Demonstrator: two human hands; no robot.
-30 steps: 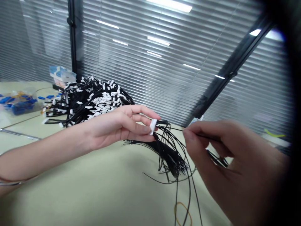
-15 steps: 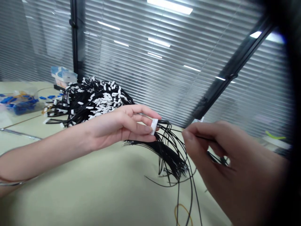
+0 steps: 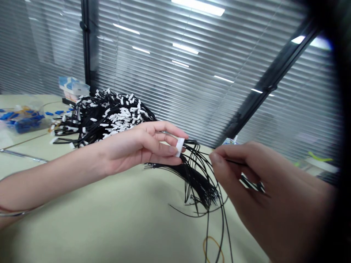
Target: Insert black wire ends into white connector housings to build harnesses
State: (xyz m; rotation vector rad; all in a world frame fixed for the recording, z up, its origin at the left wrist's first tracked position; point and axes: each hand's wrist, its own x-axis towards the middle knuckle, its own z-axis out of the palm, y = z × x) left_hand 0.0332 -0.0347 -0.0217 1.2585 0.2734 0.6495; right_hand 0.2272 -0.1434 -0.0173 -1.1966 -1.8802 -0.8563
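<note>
Connector (image 3: pixel 179 147) in left hand (image 3: pixel 144 146), single wire (image 3: pixel 204 152) in right hand (image 3: pixel 260 186)

Hands apart, both pinching. My left thumb and fingers are clamped on the connector, white, held tilted above the table (image 3: pixel 109 215). Black leads (image 3: pixel 196 157) fan out of its right side and hang down. My right thumb and index are closed on the wire, which runs across toward the connector; can't tell if its end is seated. Loose wire bundle (image 3: pixel 199 182) lies on the table below, behind the hanging leads. Yellow band (image 3: pixel 204 246) near the bottom edge, leads crossing it. Big pile of black cables with white ends (image 3: pixel 120 118) sits beyond my left forearm, clear bag of blue parts (image 3: pixel 26 122) left of it, blue-and-white box (image 3: pixel 71 87) behind. Blinds (image 3: pixel 164 84) at back.
</note>
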